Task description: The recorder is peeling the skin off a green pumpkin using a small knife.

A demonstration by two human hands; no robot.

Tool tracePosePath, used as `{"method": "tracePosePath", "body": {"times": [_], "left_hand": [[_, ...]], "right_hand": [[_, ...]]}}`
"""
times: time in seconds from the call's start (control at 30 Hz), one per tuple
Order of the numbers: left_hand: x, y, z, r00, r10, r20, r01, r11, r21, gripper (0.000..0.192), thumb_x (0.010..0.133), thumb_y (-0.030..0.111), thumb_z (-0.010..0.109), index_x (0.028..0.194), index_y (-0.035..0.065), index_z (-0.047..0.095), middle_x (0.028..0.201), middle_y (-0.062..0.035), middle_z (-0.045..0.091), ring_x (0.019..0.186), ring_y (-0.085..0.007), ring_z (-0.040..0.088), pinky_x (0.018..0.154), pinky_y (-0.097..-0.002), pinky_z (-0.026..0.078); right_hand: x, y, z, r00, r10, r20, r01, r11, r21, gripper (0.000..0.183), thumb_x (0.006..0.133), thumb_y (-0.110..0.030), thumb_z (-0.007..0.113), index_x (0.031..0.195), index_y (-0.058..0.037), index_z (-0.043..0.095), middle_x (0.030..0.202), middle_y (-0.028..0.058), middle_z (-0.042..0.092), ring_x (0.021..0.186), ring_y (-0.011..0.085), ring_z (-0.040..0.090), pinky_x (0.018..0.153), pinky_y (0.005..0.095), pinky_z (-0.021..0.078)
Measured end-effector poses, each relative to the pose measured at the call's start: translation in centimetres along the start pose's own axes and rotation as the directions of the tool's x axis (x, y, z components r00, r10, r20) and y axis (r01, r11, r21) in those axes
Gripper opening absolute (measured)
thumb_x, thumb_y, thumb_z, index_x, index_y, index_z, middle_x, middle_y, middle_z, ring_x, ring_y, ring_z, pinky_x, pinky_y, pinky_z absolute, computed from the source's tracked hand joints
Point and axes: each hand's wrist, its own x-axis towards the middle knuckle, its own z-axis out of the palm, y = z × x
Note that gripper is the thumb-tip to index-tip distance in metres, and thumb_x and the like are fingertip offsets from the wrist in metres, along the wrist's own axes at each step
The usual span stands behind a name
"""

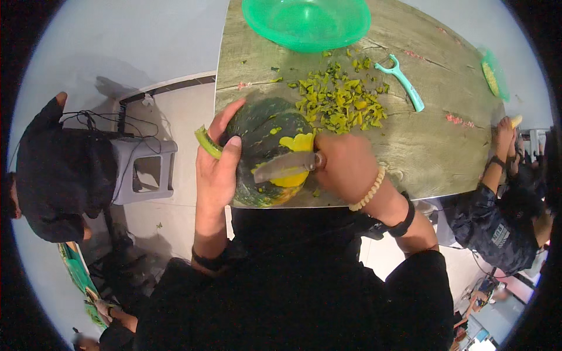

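Note:
A dark green pumpkin point(259, 127) lies on its side at the table's near edge, its cut green stem point(208, 143) pointing left. My left hand point(221, 162) grips it around the stem end, thumb on top. Yellow flesh shows in patches where the rind is gone. In my right hand point(347, 162) is a knife point(285, 166), its blade across the yellow patch on the pumpkin's right side. Just beyond lies a spread of green and yellow rind peelings point(347, 101).
A turquoise peeler point(404, 83) rests right of the peelings on the wood-patterned table point(421, 149). At the far edge stands a green plastic basin point(307, 22). One person point(491, 228) works at the right end; another point(66, 171) is at left beside a grey stool point(169, 171).

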Motion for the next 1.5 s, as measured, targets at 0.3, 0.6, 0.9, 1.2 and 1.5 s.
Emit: {"method": "tracePosePath", "body": {"times": [0.3, 0.6, 0.9, 1.2, 1.5], "left_hand": [[-0.3, 0.0, 0.0, 0.998, 0.005, -0.069, -0.008, 0.999, -0.041, 0.052, 0.090, 0.016, 0.050, 0.138, -0.0036, 0.053, 0.133, -0.0161, 0.058, 0.124, -0.0224, 0.053, 0.110, -0.0336, 0.036], [-0.3, -0.4, -0.1, 0.997, -0.056, -0.048, 0.051, 0.994, -0.101, 0.057, 0.087, 0.015, 0.047, 0.141, -0.0039, 0.050, 0.135, -0.0161, 0.056, 0.125, -0.0228, 0.052, 0.110, -0.0337, 0.036], [-0.1, -0.8, 0.1, 0.998, -0.042, -0.054, 0.034, 0.990, -0.134, 0.058, 0.087, 0.017, 0.048, 0.141, -0.0047, 0.050, 0.136, -0.0177, 0.056, 0.124, -0.0235, 0.053, 0.109, -0.0338, 0.037], [0.2, -1.2, -0.2, 0.997, 0.000, -0.080, -0.007, 0.996, -0.084, 0.057, 0.088, 0.018, 0.049, 0.139, -0.0055, 0.052, 0.134, -0.0178, 0.058, 0.122, -0.0236, 0.055, 0.109, -0.0345, 0.038], [0.0, -1.0, -0.3, 0.998, 0.029, -0.050, -0.032, 0.998, -0.062, 0.057, 0.087, 0.017, 0.048, 0.139, -0.0076, 0.052, 0.134, -0.0192, 0.058, 0.122, -0.0244, 0.056, 0.108, -0.0349, 0.040]], "right_hand": [[2.2, 4.5, 1.6, 0.979, 0.008, -0.206, 0.004, 0.998, 0.058, 0.012, 0.069, -0.006, 0.068, 0.079, -0.0067, 0.061, 0.067, 0.0172, 0.061, 0.067, 0.0408, 0.061, 0.060, 0.0485, 0.0486], [-0.6, 1.0, 1.2, 0.984, -0.117, -0.133, 0.136, 0.980, 0.144, 0.009, 0.072, -0.008, 0.065, 0.075, -0.0077, 0.057, 0.065, 0.0149, 0.059, 0.062, 0.0395, 0.061, 0.056, 0.0496, 0.0479], [0.1, 1.0, 0.8, 0.997, -0.063, 0.038, 0.062, 0.998, 0.022, 0.015, 0.070, -0.014, 0.070, 0.077, -0.0082, 0.059, 0.066, 0.0147, 0.061, 0.066, 0.0393, 0.063, 0.060, 0.0503, 0.0500], [1.2, 1.3, 1.1, 0.999, -0.039, -0.009, 0.040, 0.999, 0.024, 0.015, 0.070, -0.015, 0.071, 0.078, -0.0080, 0.061, 0.066, 0.0145, 0.063, 0.068, 0.0388, 0.064, 0.061, 0.0507, 0.0505], [1.5, 1.8, 0.8, 0.995, -0.092, 0.044, 0.094, 0.995, -0.037, 0.013, 0.073, -0.021, 0.073, 0.079, -0.0104, 0.067, 0.066, 0.0123, 0.065, 0.070, 0.0348, 0.068, 0.063, 0.0487, 0.0531]]}}
